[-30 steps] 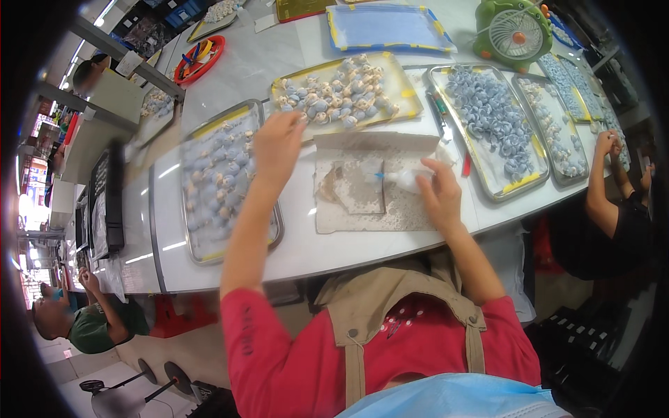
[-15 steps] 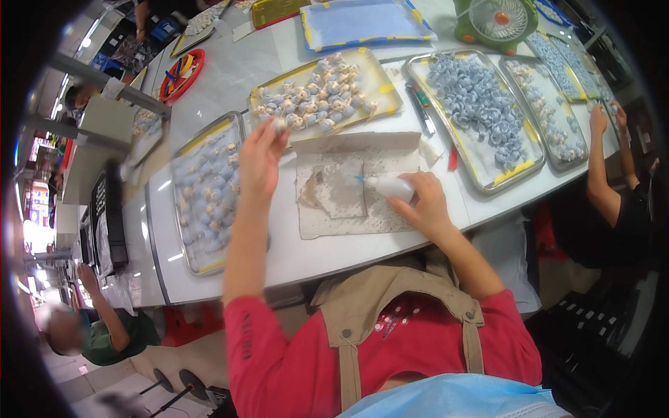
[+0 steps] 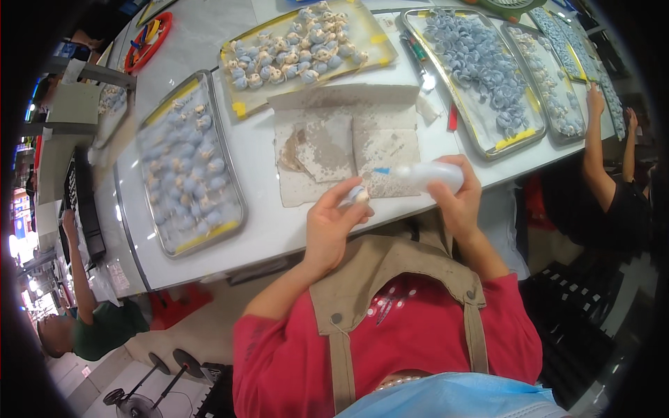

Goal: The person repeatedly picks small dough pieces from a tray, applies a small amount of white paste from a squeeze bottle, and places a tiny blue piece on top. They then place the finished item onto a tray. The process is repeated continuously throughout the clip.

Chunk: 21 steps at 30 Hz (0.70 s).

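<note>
Between the thumb and fingers of my left hand [image 3: 332,224] is a small cream and blue-grey figurine piece [image 3: 359,194]. My right hand [image 3: 457,196] grips a white squeeze bottle [image 3: 439,175] lying sideways, its blue needle tip [image 3: 381,170] pointing left, a little above and right of the piece; the two look apart. Beneath them lies a stained, unfolded cardboard sheet [image 3: 401,139]. Behind it stands a yellow-edged tray [image 3: 245,110] of cream and blue-grey pieces. To the left, a metal tray [image 3: 235,188] holds several rounded blue-grey pieces.
At the right, a metal tray [image 3: 533,131] holds many blue-grey shell-shaped parts, with another tray [image 3: 562,138] of pieces beside it. Pens [image 3: 416,47] and a red stick [image 3: 452,118] lie between trays. A red basket [image 3: 166,24] stands far left. Co-workers [image 3: 605,164] [image 3: 104,331] sit at both sides.
My left hand has come from the yellow-edged tray's edge down toward me, bringing the piece near the bottle. My right hand has lifted the bottle off the cardboard and drawn it right and nearer.
</note>
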{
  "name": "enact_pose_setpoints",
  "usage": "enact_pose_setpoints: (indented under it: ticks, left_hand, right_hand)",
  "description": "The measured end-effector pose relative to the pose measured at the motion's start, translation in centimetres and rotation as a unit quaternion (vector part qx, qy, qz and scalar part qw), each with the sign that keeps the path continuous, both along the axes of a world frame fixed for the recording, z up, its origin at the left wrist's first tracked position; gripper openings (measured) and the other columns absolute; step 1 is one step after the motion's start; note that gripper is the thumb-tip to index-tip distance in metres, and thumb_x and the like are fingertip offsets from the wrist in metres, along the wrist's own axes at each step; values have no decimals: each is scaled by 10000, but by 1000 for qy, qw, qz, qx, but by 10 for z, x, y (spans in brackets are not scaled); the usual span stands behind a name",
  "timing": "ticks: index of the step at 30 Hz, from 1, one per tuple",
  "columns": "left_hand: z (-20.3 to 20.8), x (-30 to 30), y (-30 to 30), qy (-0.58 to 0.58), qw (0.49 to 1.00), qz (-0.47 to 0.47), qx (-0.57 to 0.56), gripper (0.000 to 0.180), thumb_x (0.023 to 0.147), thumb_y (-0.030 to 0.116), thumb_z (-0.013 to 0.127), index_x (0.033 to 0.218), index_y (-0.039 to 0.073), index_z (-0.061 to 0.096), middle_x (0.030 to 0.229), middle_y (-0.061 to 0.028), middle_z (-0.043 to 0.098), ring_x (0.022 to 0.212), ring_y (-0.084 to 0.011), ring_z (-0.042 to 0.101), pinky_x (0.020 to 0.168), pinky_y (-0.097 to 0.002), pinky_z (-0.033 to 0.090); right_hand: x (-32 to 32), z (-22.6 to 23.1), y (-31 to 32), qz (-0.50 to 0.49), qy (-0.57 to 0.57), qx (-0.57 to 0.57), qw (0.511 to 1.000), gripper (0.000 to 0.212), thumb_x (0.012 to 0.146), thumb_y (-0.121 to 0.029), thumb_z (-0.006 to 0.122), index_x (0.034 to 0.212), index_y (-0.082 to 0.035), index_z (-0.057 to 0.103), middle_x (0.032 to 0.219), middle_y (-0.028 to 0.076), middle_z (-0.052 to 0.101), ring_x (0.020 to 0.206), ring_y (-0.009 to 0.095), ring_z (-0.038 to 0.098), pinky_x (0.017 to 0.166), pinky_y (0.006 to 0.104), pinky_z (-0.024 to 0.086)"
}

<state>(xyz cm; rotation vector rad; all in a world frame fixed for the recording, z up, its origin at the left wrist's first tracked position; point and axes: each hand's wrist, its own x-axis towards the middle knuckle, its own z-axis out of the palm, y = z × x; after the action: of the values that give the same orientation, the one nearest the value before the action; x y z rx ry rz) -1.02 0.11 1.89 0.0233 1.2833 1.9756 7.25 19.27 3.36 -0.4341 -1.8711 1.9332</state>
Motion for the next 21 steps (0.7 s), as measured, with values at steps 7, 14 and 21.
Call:
enact_pose_setpoints:
  ticks: [7, 14, 21]
  left_hand:
    - [-11, 2, -5, 103, 994, -5, -38, 415, 832, 23, 599, 1229, -8, 482, 1036, -77, 574, 837, -104, 560, 701, -225, 460]
    - [-6, 6, -10, 58, 998, -9, -15, 414, 827, 7, 600, 1225, -7, 487, 998, -51, 576, 802, -86, 555, 692, -203, 460]
    - [-4, 6, -12, 87, 995, -10, -39, 411, 825, -1, 604, 1219, -5, 488, 940, -48, 592, 792, -74, 551, 683, -191, 459]
  right_hand:
    - [12, 18, -4, 11, 54, 233, 971, 279, 727, -108, 736, 899, 2, 545, 730, 42, 588, 602, 85, 543, 525, 214, 428]
    - [9, 28, -11, 2, 54, 308, 950, 293, 683, -158, 781, 829, -6, 577, 707, 65, 598, 586, 114, 571, 516, 236, 443]
    - [7, 28, -15, 6, 50, 354, 934, 284, 690, -149, 745, 835, -1, 550, 688, 89, 561, 566, 160, 541, 512, 264, 428]
